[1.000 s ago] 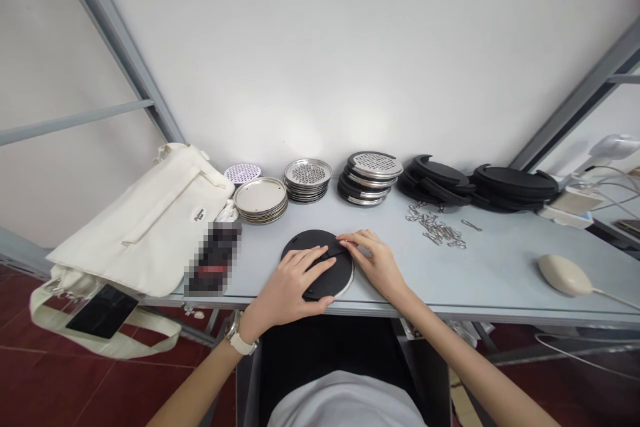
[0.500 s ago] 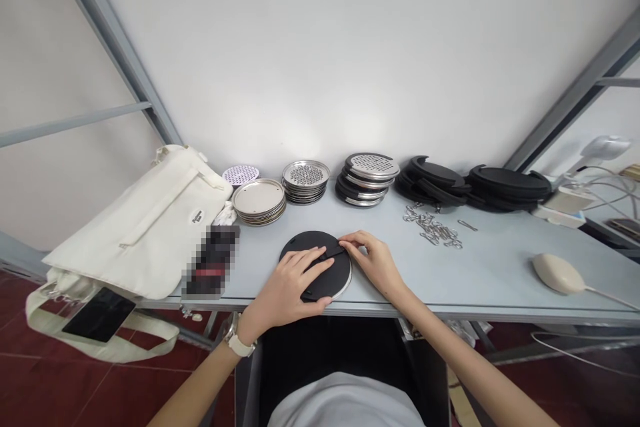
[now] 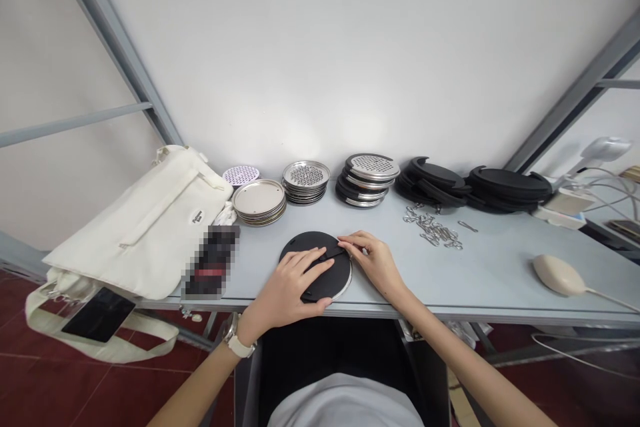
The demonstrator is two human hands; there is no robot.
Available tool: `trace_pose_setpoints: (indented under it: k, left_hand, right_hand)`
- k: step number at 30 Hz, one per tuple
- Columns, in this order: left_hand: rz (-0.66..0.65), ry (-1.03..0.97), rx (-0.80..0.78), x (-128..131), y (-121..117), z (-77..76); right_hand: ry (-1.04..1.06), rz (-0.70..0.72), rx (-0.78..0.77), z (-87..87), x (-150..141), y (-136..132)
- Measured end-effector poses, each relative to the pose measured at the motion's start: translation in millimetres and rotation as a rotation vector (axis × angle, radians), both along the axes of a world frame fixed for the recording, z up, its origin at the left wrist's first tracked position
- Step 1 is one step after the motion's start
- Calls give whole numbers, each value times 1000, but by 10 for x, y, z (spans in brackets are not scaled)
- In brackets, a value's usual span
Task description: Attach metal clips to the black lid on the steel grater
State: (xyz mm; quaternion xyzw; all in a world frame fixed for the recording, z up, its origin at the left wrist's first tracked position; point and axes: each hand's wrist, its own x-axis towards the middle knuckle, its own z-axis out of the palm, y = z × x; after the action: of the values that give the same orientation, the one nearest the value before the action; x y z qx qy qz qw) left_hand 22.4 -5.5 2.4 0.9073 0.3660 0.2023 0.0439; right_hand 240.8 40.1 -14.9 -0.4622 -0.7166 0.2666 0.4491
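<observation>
As in the earlier frame, the round black disc [image 3: 311, 240] is held flat at the worktop's [image 3: 450, 280] front edge by the spread left hand [image 3: 293, 279]. The right hand's [image 3: 373, 259] grip is pressed together at the far right rim, contents indiscernible. The disc's dark slit [image 3: 337, 254] is directed rightward.

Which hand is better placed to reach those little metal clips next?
Probably the right hand: it is nearer the metal clips, which lie on its side. The left hand is farther off, spread over the black disc, apparently steadying it.
</observation>
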Motion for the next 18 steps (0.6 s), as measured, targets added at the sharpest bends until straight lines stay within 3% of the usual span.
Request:
trace_pose_setpoints:
  k: [18]
  left_hand:
    - [2,22,-7,1,-2,8]
  right_hand:
    - [-107,53,52,14,-19,-42]
